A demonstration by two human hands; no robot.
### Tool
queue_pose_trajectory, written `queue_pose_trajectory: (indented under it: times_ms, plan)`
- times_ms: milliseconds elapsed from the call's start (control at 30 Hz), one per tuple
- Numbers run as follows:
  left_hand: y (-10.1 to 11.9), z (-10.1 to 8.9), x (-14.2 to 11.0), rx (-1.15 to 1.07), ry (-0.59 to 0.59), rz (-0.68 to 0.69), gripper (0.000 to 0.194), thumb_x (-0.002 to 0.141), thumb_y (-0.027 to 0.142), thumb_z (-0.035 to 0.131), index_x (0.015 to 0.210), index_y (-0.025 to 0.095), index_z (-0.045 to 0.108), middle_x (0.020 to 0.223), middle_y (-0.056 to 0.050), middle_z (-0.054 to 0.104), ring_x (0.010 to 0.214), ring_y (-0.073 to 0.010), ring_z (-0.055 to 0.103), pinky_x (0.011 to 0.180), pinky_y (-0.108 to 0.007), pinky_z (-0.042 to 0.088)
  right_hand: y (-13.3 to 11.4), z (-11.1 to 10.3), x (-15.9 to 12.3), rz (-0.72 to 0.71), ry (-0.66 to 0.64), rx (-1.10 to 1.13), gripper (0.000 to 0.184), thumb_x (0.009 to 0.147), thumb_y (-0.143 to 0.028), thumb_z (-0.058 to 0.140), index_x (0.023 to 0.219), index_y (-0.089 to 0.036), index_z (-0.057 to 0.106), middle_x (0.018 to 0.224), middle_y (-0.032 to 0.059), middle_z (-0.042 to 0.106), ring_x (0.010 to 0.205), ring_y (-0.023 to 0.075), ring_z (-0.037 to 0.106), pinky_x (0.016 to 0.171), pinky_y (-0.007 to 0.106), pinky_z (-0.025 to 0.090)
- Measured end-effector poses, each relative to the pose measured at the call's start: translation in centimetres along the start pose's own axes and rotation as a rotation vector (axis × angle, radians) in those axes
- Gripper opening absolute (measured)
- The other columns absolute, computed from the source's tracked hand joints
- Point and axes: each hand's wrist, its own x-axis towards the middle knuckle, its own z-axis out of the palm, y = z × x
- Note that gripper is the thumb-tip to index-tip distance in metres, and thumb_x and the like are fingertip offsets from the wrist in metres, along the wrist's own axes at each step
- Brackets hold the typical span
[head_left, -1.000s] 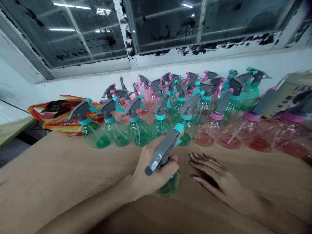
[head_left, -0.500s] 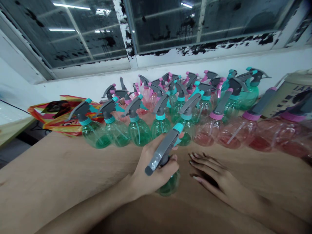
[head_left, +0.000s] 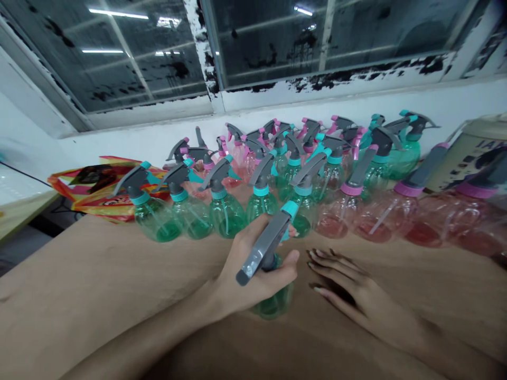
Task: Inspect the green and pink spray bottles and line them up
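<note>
A green spray bottle (head_left: 264, 247) with a grey head and turquoise nozzle stands in front of me on the table. My left hand (head_left: 233, 285) is wrapped around its neck, just under the head; the thumb reaches along the near side, and the other fingers are mostly hidden behind the head. To the right, my right hand (head_left: 356, 287) lies palm down with its fingers stretched out, holding nothing and apart from the bottle. Behind both hands runs a row of similar bottles, green ones (head_left: 227, 214) on the left and pink ones (head_left: 372, 224) on the right.
More pink and green spray bottles (head_left: 293, 169) crowd behind the front row, near the wall. A colourful plastic bag (head_left: 103, 192) lies at the left table edge. A large printed container (head_left: 467, 153) stands at the right. Windows rise above the wooden table (head_left: 130, 279).
My left thumb has straightened and lifted slightly away from the bottle's neck. The bottle and my right hand stay in the same places.
</note>
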Motion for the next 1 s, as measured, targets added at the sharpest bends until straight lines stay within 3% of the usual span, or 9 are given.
queue_pose_trajectory:
  times_ms: [167, 400, 633, 1000]
  plan:
    - [0.17, -0.09, 0.12, 0.012, -0.007, -0.005, 0.012, 0.071, 0.023, 0.061, 0.080, 0.020, 0.053, 0.071, 0.001, 0.060, 0.046, -0.0093, 0.051, 0.046, -0.022, 0.046, -0.06, -0.04, 0.01, 0.003, -0.005, -0.019, 0.041, 0.087, -0.033, 0.050, 0.128, -0.023, 0.049, 0.133, 0.0050, 0.051, 0.124, 0.0236, 0.044, 0.102, 0.047, 0.038]
    - [-0.08, 0.23, -0.17, -0.025, -0.022, -0.029, 0.031, 0.074, 0.017, 0.052, 0.104, 0.023, 0.052, 0.064, 0.005, 0.049, 0.047, -0.0107, 0.044, 0.050, -0.023, 0.045, 0.07, 0.04, 0.01, -0.002, -0.004, -0.017, 0.042, 0.087, -0.033, 0.050, 0.128, -0.024, 0.048, 0.132, 0.0044, 0.052, 0.123, 0.0232, 0.045, 0.102, 0.047, 0.039]
    - [0.31, 0.30, -0.35, -0.001, 0.056, -0.056, 0.016, 0.067, 0.014, 0.050, 0.077, 0.025, 0.044, 0.060, 0.006, 0.043, 0.053, -0.0136, 0.045, 0.054, -0.026, 0.045, 0.02, -0.03, 0.00, 0.006, -0.003, -0.003, 0.041, 0.087, -0.033, 0.051, 0.127, -0.023, 0.050, 0.133, 0.0042, 0.051, 0.123, 0.0231, 0.044, 0.102, 0.046, 0.039]
    - [0.54, 0.20, -0.23, -0.089, 0.025, -0.106, 0.021, 0.067, 0.015, 0.049, 0.086, 0.024, 0.047, 0.062, 0.006, 0.044, 0.051, -0.0123, 0.045, 0.051, -0.024, 0.046, -0.03, -0.05, -0.06, 0.002, -0.019, -0.029, 0.041, 0.088, -0.033, 0.048, 0.129, -0.023, 0.047, 0.134, 0.0046, 0.050, 0.125, 0.0228, 0.043, 0.103, 0.047, 0.037]
